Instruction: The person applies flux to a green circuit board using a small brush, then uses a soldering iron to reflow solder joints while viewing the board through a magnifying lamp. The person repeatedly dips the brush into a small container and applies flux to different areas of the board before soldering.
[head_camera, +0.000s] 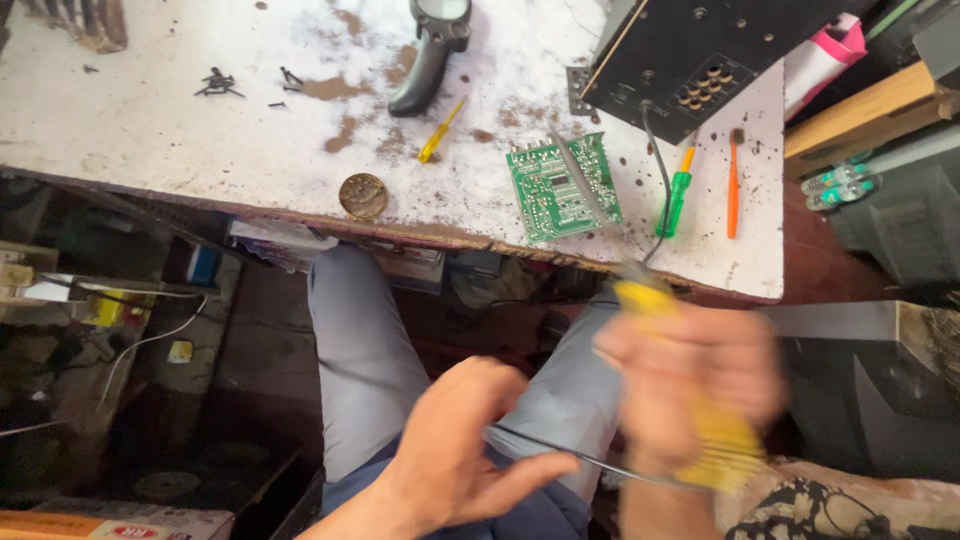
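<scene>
Head view looks down past the person's knees to a yellow tool (700, 400) held low over the lap, at the right of the frame and below the table edge. Its yellow body runs from near the table edge down to the lower right, and it is badly blurred, so it may be a brush or a handle; I cannot tell which. The right hand (690, 375) is clenched around its middle, knuckles toward the camera, fingers wrapped across the yellow shaft, also smeared by motion. A thin dark rod (590, 458) runs from under that hand leftward to the left hand (465, 450), which comes up from the bottom edge with palm turned up and to the right, fingers loosely curled, thumb stretched out toward the rod; whether the fingers pinch the rod or merely touch it does not show. Both hands hang over grey trousers (360, 350). Beyond them the white, stained table (200, 130) carries a green circuit board (563, 187) near its front edge, a green screwdriver (676, 200) and an orange one (733, 185) just to its right, a small yellow screwdriver (438, 133) to its left, a round brass tin (363, 195) at the edge, and a black case (690, 55) at the back.
</scene>
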